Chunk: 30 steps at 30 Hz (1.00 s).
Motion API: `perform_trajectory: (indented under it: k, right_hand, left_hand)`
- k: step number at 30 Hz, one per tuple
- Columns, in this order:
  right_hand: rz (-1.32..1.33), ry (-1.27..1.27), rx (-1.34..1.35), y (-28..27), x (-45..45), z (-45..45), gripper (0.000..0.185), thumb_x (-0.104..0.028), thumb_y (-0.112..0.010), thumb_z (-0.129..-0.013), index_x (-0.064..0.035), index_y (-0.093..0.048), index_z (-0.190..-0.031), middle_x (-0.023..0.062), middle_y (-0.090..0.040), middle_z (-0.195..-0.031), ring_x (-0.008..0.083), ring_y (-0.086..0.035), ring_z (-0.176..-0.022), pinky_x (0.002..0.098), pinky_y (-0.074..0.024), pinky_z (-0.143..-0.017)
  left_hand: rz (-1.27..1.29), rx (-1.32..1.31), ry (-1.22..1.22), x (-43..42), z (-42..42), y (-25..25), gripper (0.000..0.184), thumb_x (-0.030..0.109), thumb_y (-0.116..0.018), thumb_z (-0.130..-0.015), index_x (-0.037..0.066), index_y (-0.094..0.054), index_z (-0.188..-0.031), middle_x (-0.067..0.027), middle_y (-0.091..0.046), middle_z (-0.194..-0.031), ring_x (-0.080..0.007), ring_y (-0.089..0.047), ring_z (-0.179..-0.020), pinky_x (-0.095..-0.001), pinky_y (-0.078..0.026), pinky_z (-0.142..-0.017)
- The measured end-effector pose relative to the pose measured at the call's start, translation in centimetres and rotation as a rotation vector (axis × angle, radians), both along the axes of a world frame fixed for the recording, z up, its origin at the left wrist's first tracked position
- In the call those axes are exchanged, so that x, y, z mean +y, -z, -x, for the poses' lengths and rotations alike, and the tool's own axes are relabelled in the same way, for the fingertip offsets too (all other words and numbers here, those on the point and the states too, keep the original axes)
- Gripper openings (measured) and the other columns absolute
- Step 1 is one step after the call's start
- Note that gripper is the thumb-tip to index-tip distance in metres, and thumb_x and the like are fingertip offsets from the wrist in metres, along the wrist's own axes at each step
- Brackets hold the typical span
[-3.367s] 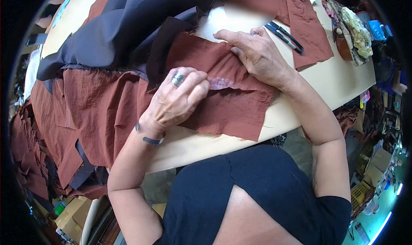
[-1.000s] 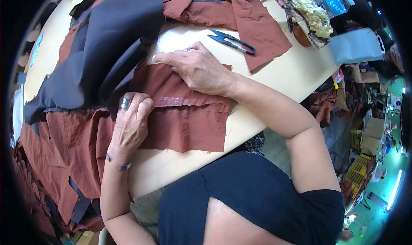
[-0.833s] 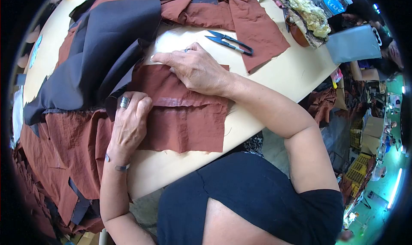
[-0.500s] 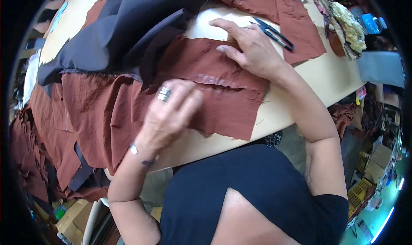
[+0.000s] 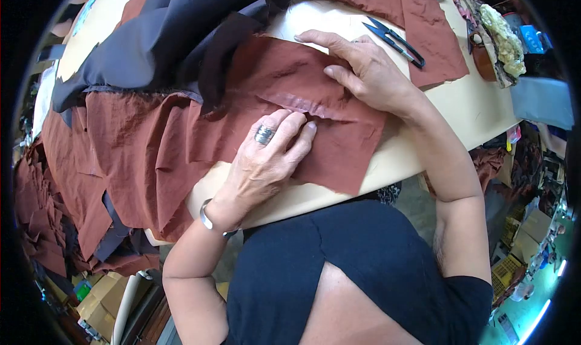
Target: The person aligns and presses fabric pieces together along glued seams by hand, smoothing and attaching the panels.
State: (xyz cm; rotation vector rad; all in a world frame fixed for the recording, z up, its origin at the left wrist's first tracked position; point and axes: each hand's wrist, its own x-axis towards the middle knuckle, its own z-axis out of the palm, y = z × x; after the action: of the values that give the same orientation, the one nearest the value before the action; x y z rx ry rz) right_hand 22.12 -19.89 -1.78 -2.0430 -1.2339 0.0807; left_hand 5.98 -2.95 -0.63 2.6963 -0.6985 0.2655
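Observation:
Reddish-brown cloth (image 5: 339,145) lies on the pale table, with a shiny whitish strip and a gap along its seam (image 5: 296,103). My left hand (image 5: 269,148), wearing a wide ring and a bracelet, has its fingertips closed on the cloth at this seam. My right hand (image 5: 369,73) rests over the cloth's far right part, its thumb and index finger spread apart, holding nothing. Just beyond it lie black thread snips (image 5: 396,41). Dark navy fabric (image 5: 139,48) is heaped over the cloth's far left side.
More brown cloth (image 5: 433,36) lies at the table's far right. A bundle of yellowish crumpled material (image 5: 502,39) stands by the edge there, near a blue object (image 5: 532,41). Brown scraps (image 5: 45,206) hang at the left, and cardboard boxes (image 5: 103,305) sit below.
My left hand has moved right and away from me onto the seam, and its fingers have come to rest there. The right hand has barely shifted on the cloth.

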Motion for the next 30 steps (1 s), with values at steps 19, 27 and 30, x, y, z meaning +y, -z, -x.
perform_trajectory:
  k: [19, 27, 30]
  right_hand:
    - [0.203, 0.071, 0.12, -1.5, -0.6, 1.4, 0.058, -0.002, -0.062, -0.078, -0.015, -0.045, -0.132, 0.0085, -0.056, -0.123, 0.0259, -0.059, -0.084, 0.0334, -0.0474, -0.077]
    - [-0.035, -0.032, 0.078, -0.5, -1.0, 1.1, 0.061, 0.002, -0.062, -0.073, -0.0144, -0.044, -0.129, 0.0164, -0.064, -0.087, 0.0339, -0.061, -0.066, 0.0417, -0.0505, -0.067]
    - [0.008, -0.014, 0.153, -0.8, -0.9, 1.1, 0.062, 0.003, -0.061, -0.072, -0.0144, -0.043, -0.129, 0.0172, -0.064, -0.084, 0.0328, -0.062, -0.067, 0.0408, -0.051, -0.067]
  left_hand:
    - [-0.022, -0.016, 0.011, 0.6, 1.2, 0.4, 0.036, 0.011, -0.053, -0.076, 0.003, -0.059, -0.11, -0.0101, -0.052, -0.113, -0.0223, -0.054, -0.106, -0.0439, -0.037, -0.1]
    - [-0.024, 0.12, -0.002, 0.5, 1.0, -0.2, 0.049, 0.009, -0.05, -0.076, 0.0, -0.049, -0.124, -0.0113, -0.045, -0.123, -0.0242, -0.046, -0.117, -0.0421, -0.031, -0.104]
    - [-0.057, 0.132, -0.008, 0.4, 1.0, -0.3, 0.052, 0.009, -0.049, -0.076, 0.0, -0.047, -0.127, -0.0109, -0.043, -0.126, -0.024, -0.045, -0.119, -0.0413, -0.029, -0.105]
